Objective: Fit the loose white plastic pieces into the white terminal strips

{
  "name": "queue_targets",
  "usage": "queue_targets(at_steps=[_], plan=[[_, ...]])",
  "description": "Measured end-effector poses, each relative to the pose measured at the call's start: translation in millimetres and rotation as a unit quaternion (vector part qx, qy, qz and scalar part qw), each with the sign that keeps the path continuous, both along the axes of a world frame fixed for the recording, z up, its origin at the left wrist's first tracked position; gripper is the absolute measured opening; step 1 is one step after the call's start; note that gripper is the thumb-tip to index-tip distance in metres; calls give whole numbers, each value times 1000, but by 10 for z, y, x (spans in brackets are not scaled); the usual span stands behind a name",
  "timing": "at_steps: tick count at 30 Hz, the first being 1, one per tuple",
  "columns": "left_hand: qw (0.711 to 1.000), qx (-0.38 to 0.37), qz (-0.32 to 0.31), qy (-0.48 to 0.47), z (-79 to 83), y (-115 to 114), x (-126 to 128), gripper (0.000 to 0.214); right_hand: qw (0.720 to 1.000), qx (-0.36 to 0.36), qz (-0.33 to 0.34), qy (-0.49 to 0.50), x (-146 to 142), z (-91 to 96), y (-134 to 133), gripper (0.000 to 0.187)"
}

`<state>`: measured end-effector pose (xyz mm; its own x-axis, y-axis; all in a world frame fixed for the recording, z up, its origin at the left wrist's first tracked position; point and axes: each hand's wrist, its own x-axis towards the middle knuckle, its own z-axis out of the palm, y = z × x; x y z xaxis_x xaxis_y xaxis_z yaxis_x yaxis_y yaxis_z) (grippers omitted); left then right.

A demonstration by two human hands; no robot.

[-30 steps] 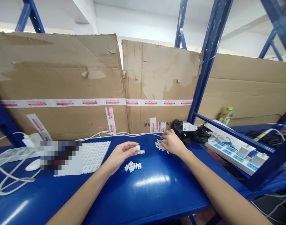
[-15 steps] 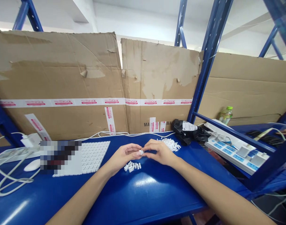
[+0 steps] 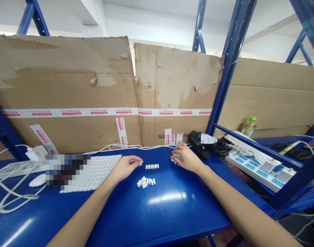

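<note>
My left hand (image 3: 124,167) rests on the blue table (image 3: 172,212) with its fingers curled, pinching a tiny white plastic piece (image 3: 141,163) at the fingertips. Just right of it lies a short row of joined white pieces (image 3: 152,166). A small cluster of loose white pieces (image 3: 146,182) sits nearer to me. My right hand (image 3: 185,157) lies over a heap of small white pieces (image 3: 173,158) at the back of the table, fingers bent down into the heap and partly hiding it.
A white grid tray (image 3: 100,168) lies left of my left hand beside a blurred patch, a mouse (image 3: 36,180) and white cables (image 3: 10,199). Cardboard sheets (image 3: 100,92) wall the back. A black bag (image 3: 208,144), power strips (image 3: 260,164), a bottle (image 3: 248,126) and blue rack posts (image 3: 225,72) stand right.
The hands had met at the table's middle; now they have parted. My right hand went back to the heap at the rear, and a row of joined pieces lies on the table.
</note>
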<state>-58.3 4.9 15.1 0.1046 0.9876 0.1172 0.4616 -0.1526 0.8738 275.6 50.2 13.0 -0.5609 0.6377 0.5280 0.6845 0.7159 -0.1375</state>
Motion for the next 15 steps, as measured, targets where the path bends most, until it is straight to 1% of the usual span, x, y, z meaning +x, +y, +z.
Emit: queue_targets(at_steps=[3,6,10,15], plan=[[998,20,-23,53,-33,7,15,22,996,-33,69,47,-203,-75,-90,21],[996,38,-21,79,-79,33,6,24,988,-76,120,67,-419,-182,-141,28],[991,64,-15,115,-124,75,-20,23,982,-115,132,75,-581,-298,-106,34],[989,74,-19,128,-117,59,25,25,974,-141,155,86,-627,-326,-38,27]])
